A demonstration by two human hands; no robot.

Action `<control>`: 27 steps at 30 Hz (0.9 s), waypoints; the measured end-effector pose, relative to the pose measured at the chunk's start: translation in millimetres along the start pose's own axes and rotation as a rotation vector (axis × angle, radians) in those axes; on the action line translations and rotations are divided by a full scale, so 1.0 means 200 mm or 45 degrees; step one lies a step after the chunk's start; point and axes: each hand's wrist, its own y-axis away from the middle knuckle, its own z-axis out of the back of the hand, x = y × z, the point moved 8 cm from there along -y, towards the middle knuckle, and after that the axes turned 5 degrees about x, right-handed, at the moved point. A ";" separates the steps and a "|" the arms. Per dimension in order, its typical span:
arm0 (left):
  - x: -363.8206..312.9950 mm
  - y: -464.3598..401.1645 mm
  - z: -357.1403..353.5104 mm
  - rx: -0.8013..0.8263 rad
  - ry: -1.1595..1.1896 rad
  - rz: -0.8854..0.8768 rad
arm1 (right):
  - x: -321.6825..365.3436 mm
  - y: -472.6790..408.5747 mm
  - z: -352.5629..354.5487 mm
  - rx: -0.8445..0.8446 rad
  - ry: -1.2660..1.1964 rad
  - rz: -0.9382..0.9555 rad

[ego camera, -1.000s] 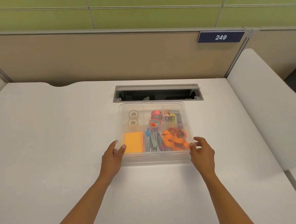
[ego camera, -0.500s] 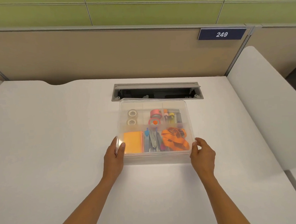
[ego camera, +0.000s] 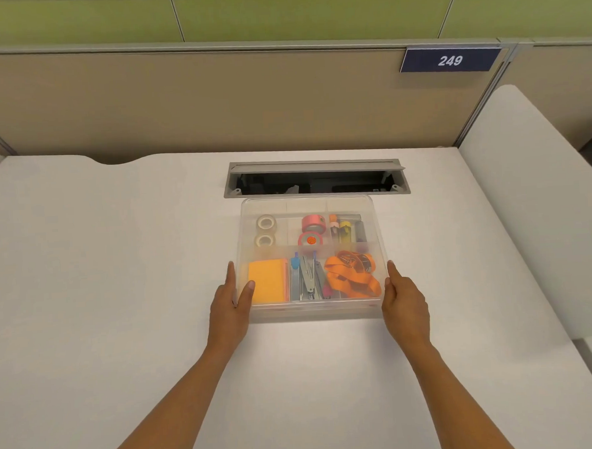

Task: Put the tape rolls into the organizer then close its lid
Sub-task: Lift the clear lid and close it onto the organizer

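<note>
A clear plastic organizer lies flat on the white desk with its see-through lid down over the compartments. Through the lid I see two clear tape rolls in the back left compartment and two pink tape rolls in the back middle one. My left hand holds the front left corner, thumb on the lid and fingers along the side wall. My right hand presses against the front right side wall, fingers pointing away from me.
Under the lid are also an orange note pad, metal tools, an orange lanyard and markers. An open cable slot lies just behind the organizer. A beige partition with plate 249 stands behind.
The organizer has slid a little away from me toward the cable slot, with both hands on it. My right thumb has come off the lid onto the side.
</note>
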 end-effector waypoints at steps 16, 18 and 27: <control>-0.05 -0.05 0.10 -0.110 -0.636 -0.113 | 0.05 -0.09 0.08 0.084 0.241 0.004; -0.07 -0.07 0.12 -0.161 -0.539 -0.102 | 0.07 -0.13 0.08 0.061 0.256 -0.020; -0.07 -0.21 0.02 -0.219 -0.274 0.230 | 0.08 -0.26 0.00 0.021 0.090 -0.183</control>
